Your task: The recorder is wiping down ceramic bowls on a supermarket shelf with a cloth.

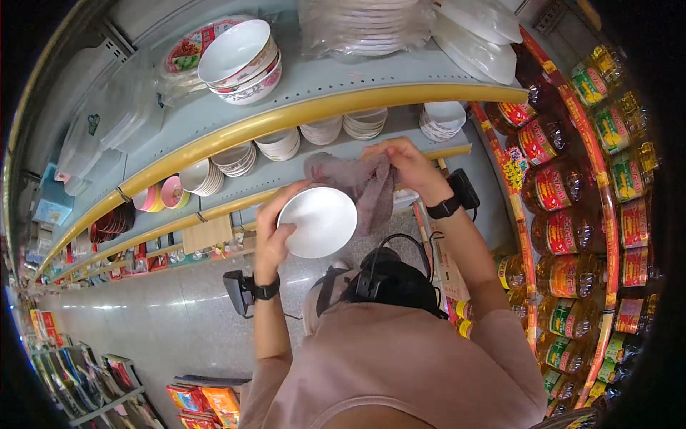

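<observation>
In my left hand (274,232) I hold a white bowl (319,223), its inside turned up toward me and my thumb over the rim. My right hand (409,166) grips a greyish-purple cloth (364,187) by its upper end. The cloth hangs down just right of the bowl, and part of it reaches behind the bowl's upper edge. Stacks of small bowls (277,144) stand on the lower shelf beyond my hands. A separate stack of white bowls (442,119) is at that shelf's right end.
The upper shelf's yellow edge (286,114) runs above my hands; patterned bowls (239,61) and wrapped plates (368,25) stand on it. Oil bottles (561,232) fill the rack at right. Clear plastic boxes (118,118) sit at left, colourful packets (204,404) near the floor.
</observation>
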